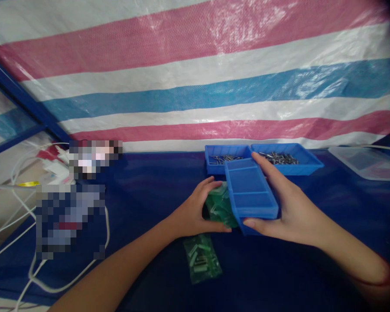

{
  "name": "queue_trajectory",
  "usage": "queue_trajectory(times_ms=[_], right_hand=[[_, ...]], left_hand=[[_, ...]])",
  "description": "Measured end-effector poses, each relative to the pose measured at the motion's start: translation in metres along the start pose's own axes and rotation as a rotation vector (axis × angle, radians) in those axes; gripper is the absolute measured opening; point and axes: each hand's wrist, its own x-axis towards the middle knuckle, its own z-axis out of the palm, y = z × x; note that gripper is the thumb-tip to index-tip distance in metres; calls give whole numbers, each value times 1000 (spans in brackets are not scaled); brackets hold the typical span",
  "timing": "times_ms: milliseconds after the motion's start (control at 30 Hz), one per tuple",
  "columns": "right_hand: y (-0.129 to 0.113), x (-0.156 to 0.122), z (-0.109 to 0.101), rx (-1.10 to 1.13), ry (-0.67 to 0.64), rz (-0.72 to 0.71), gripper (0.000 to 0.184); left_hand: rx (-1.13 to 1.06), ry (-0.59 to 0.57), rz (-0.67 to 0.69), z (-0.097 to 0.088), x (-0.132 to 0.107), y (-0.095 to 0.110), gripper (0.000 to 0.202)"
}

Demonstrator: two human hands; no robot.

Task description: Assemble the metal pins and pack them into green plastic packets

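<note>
My right hand (290, 208) grips a blue plastic bin (251, 184) between thumb and fingers. The bin is tipped over to the left, with its ridged underside facing me. Beside its left edge, my left hand (193, 210) curves its fingers and thumb around a crinkled green plastic bag (217, 203). Part of that bag is hidden by the bin, and its contents are hard to make out. Just below my left hand, a second green-tinted clear bag (202, 260) lies on the dark blue table, with several small bar-shaped pieces inside.
Behind my hands stand two blue bins of small metal parts, a left bin (211, 167) and a right bin (307, 167). A clear plastic lid (360, 162) lies at the far right. White cables (108, 225) and blurred-out items occupy the left. A striped sheet (195, 99) hangs behind the table.
</note>
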Motion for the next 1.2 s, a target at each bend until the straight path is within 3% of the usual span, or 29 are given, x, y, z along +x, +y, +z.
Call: queue_trajectory(times_ms=[267,500,633,733,867,1033,1200], right_hand=[[3,1,-7,-161,-9,-72,110],[8,0,-22,-244,61,-100,107],[15,-4,-35,-240,148,-69,108],[19,-6,-41,-219,200,-12,110],[18,-3,-43,-197,221,1,110],[17,0,-40,-157,255,-2,111],[21,0,-43,-150,276,-17,110]], left_hand=[[202,36,30,7,0,3,79],[418,-223,107,-9,0,23,76],[508,-323,0,-27,-23,46,95],[526,-365,-95,-32,-47,50,106],[556,-334,-113,-18,-58,35,108],[574,-282,20,5,-31,22,102],[596,-284,64,14,-9,25,89]])
